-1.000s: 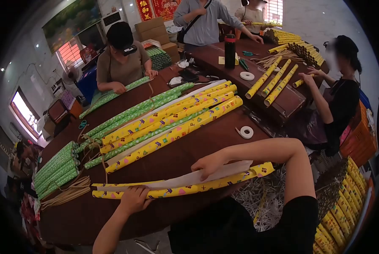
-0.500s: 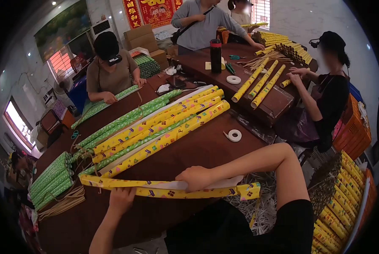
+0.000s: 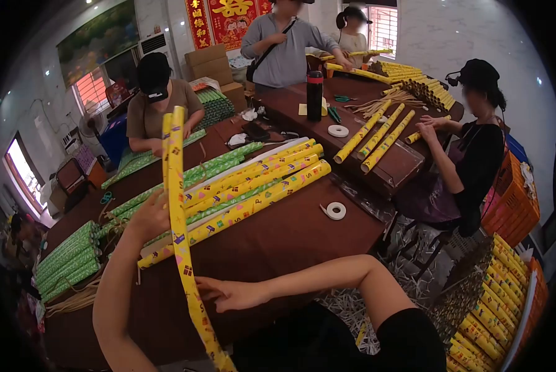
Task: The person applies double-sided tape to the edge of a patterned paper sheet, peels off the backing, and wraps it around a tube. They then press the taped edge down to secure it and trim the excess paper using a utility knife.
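Observation:
Yellow patterned wrapping paper point(image 3: 180, 235), long and narrow, stands nearly upright across my view, its lower end hanging at the table's front edge. Two roll-like ends show at its top. My left hand point(image 3: 151, 217) is closed around it from the left, partly hidden behind the paper. On the other side, my right hand point(image 3: 231, 294) has its fingers apart, the fingertips right at the paper's edge. Just beyond lie several yellow rolls point(image 3: 259, 201) and green rolls point(image 3: 228, 160) on the brown table point(image 3: 278, 248).
A roll of white tape point(image 3: 335, 211) lies at right, a dark bottle point(image 3: 314, 96) farther back. Green rolls point(image 3: 70, 254) are stacked at left, with scissors point(image 3: 106, 197) nearby. Several people work around the tables. A crate of yellow rolls point(image 3: 486, 310) stands at lower right.
The yellow paper has swung from lying level across the front to nearly upright. My left hand has moved up and left; my right hand has come off the paper's middle and moved down and left.

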